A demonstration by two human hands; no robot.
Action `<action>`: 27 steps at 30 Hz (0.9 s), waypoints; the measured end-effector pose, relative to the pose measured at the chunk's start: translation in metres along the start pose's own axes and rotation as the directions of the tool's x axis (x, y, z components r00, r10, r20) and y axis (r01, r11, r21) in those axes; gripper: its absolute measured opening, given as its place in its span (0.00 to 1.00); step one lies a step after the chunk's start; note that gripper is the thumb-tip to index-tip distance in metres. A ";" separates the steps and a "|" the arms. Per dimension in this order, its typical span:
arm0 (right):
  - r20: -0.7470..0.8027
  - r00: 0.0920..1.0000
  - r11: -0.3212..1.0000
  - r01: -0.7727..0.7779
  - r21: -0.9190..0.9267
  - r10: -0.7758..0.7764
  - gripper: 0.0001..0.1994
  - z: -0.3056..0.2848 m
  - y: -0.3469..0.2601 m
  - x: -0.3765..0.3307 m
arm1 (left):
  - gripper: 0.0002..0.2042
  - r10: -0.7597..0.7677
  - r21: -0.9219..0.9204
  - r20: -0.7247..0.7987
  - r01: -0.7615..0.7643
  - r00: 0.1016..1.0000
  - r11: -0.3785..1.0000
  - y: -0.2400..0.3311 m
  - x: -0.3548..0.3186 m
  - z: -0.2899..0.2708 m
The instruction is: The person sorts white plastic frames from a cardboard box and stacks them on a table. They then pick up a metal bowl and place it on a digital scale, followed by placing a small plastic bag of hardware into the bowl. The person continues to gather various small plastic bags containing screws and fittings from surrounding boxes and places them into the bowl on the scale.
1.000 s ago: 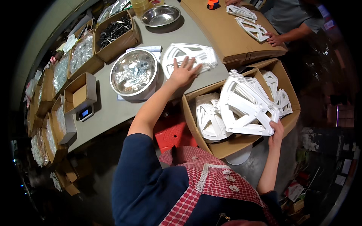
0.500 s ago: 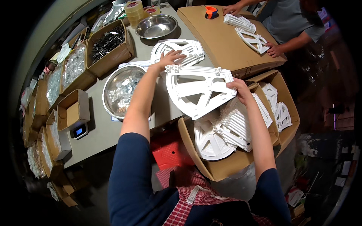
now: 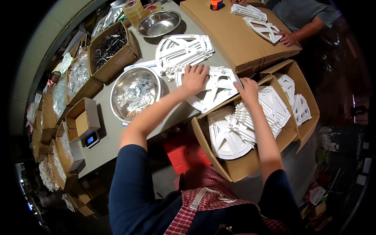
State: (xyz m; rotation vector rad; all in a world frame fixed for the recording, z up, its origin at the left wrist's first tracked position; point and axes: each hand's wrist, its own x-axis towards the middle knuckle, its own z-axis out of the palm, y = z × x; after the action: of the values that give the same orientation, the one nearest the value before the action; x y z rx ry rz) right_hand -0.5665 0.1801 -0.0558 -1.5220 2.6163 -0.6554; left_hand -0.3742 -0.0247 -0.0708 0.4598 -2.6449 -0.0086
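A white plastic fan-shaped frame (image 3: 216,85) lies at the table's edge, partly over the near cardboard box. My left hand (image 3: 194,80) rests on its upper left part, fingers spread and open. By the frame's right edge is my right hand (image 3: 249,92), its thumb touching or very near the corner and its fingers stretched out, not wrapped round anything. Just beyond lies a pile of similar white frames (image 3: 184,49). Below my right hand, more white frames (image 3: 229,137) fill the cardboard box (image 3: 219,166).
Left of the frame stands a steel bowl (image 3: 113,94) of small bagged parts; another steel bowl (image 3: 158,24) sits farther back. Boxes of black pins (image 3: 111,45) and clear bags (image 3: 78,72) line the left. Across a cardboard stack (image 3: 219,35), a co-worker's hand (image 3: 288,38) touches a white frame.
The frame held up in my right hand has come down onto the table edge. My left hand has moved from the far pile onto this frame, and my right hand has loosened its grip.
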 end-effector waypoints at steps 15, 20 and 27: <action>-0.107 0.985 0.968 -0.110 0.226 0.137 0.08 -0.074 0.004 -0.278 | 0.12 -0.274 -0.098 0.249 0.305 0.929 0.947 -0.060 0.059 0.026; -0.093 0.993 0.991 -0.064 0.120 0.076 0.09 -0.089 -0.002 -0.298 | 0.11 -0.301 -0.234 0.369 0.402 0.879 0.885 -0.066 0.074 0.006; -0.071 0.993 0.993 -0.095 -0.063 0.091 0.04 -0.073 -0.005 -0.304 | 0.21 -0.211 -0.274 0.258 0.281 0.943 0.920 -0.072 0.015 -0.024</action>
State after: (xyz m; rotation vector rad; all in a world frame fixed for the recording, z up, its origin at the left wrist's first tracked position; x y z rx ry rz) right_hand -0.4234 0.4573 -0.0396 -1.4076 2.7671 -0.6293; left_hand -0.3534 -0.0953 -0.0485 0.7176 -2.7125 -0.5776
